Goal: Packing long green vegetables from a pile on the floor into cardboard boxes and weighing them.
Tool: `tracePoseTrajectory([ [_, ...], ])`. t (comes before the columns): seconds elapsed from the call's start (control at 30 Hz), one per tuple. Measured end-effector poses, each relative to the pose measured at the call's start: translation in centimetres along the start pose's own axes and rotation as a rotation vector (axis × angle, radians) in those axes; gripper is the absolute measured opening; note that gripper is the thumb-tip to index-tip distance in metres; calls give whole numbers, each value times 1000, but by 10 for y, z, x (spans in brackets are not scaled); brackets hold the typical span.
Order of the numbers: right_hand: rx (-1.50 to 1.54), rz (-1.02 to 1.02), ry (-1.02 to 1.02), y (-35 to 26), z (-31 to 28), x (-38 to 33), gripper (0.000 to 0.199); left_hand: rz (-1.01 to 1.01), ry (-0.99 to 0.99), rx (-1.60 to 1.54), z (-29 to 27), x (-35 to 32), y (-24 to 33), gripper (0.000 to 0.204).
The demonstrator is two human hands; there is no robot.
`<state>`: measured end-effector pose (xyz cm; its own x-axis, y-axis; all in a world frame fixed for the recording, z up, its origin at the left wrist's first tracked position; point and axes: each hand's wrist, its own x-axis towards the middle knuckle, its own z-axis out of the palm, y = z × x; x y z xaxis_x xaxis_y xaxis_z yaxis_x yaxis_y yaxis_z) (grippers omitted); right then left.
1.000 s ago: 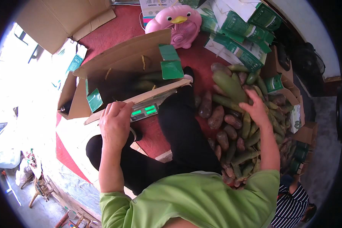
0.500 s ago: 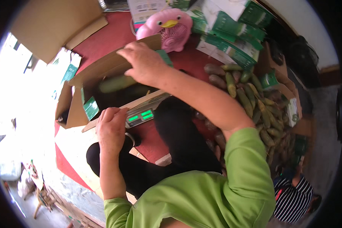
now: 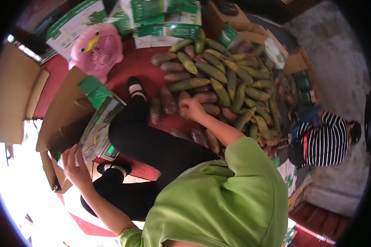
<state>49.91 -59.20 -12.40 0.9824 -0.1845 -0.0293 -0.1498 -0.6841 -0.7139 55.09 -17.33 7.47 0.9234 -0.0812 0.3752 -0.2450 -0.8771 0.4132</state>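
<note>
My right hand [image 3: 192, 109] reaches into the near left part of a pile of long, thick, cucumber-like produce [image 3: 214, 72], some green, some purple-brown. Its fingers are closed at a purple-brown piece [image 3: 184, 97], partly hidden by the hand. At the near edge of an open cardboard box [image 3: 58, 109], my left hand [image 3: 76, 169] has its fingers apart and grips nothing I can see. Much of the box's inside lies in shadow. Under the box, a scale shows a lit green display [image 3: 111, 150].
A pink bird-shaped fan [image 3: 97, 49] stands beyond the box. Green and white printed cartons [image 3: 169, 24] lie at the back. A large cardboard sheet [image 3: 12, 94] is at far left. Another person in a striped top [image 3: 327, 138] is at the right. My legs lie between box and pile.
My right hand has left the box and moved right to the pile. My left hand stays by the box's near edge, its fingers now spread. The view has swung right.
</note>
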Motion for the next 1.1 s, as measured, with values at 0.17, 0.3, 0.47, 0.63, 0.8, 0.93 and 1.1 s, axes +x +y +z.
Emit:
tracePoseTrajectory([
  [0.17, -191, 389, -119, 83, -20, -94, 17, 38, 23, 33, 5, 3, -10, 18],
  [0.3, -353, 572, 14, 109, -57, -127, 16, -10, 17, 58, 7, 2, -12, 19],
  [0.47, -663, 710, 107, 129, -124, -134, 20, -35, 25, 68, 10, 1, -16, 20],
  [0.63, -887, 823, 177, 148, -175, -143, 24, 3, 75, 50, 13, 1, -14, 20],
  [0.8, -1030, 972, 37, 175, -188, -151, 28, 15, 59, 90, 15, 0, -17, 20],
  [0.93, -1088, 958, -90, 171, -189, -146, 27, -1, 69, 64, 18, 0, -19, 20],
  [1.1, -1102, 908, -12, 186, -194, -159, 21, -7, 39, 46, 19, 1, -14, 18],
])
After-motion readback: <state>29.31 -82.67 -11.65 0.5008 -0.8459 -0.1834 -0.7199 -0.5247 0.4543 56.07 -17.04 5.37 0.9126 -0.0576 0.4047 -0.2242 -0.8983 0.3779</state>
